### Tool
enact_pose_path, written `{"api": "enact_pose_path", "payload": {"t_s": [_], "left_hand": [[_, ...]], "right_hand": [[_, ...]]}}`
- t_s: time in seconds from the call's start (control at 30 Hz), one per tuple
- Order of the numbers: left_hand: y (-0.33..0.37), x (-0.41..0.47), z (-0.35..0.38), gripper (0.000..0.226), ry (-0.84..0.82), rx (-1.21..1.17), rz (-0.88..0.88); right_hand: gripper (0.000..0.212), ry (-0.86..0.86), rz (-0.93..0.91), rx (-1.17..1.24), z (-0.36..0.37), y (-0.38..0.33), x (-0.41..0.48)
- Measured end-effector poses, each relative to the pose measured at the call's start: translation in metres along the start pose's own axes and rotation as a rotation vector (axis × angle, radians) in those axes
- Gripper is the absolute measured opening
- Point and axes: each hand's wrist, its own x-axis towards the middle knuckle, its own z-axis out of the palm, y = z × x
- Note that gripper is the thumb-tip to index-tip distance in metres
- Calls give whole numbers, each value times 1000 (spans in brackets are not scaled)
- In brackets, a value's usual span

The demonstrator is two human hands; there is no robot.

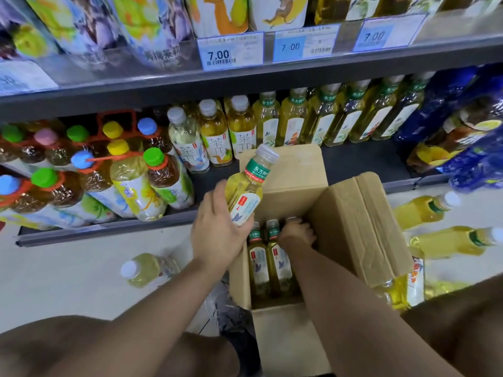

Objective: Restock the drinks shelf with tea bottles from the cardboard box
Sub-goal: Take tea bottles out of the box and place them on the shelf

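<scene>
An open cardboard box (288,338) stands on the floor in front of the low shelf (364,161). My left hand (217,227) grips a yellow tea bottle (249,186) with a green neck label and grey cap, tilted above the box's left edge. My right hand (298,231) reaches down inside the box and closes over the cap of a bottle there, mostly hiding it. Two more tea bottles (268,259) stand upright in the box beside it. A row of matching tea bottles (324,118) lines the back of the shelf.
Bundled multi-colour-capped bottles (109,170) fill the shelf's left side, and blue packs (462,137) its right. Loose yellow bottles lie on the white floor at left (148,269) and at right (446,238). The upper shelf edge carries price tags (231,51). My knees frame the bottom.
</scene>
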Motion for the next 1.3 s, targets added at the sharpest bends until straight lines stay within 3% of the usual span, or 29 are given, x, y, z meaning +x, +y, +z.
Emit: {"api": "enact_pose_path", "payload": {"t_s": [0.23,0.37,0.6,0.8,0.97,1.13,1.3], "left_hand": [[-1,0,2,90,15,16,15],[-2,2,3,89,19,33,34],[10,2,-13,85,-31,42,-6],[55,-30,-55,84,-8,-91,-51],[110,-49,-108,84,43,-171,-43],[172,-47,-167,79,150,-443,62],[223,-25,-233,91,237,-507,181]], "right_hand": [[37,-75,23,123,-10,1,13],[29,-26,11,180,-23,1,8],[37,75,-189,189,-75,9,-50],[48,172,-447,235,-172,12,-115],[40,318,-643,297,-270,22,-184],[39,461,-822,399,-355,33,-264],[34,562,-955,506,-434,32,-332]]}}
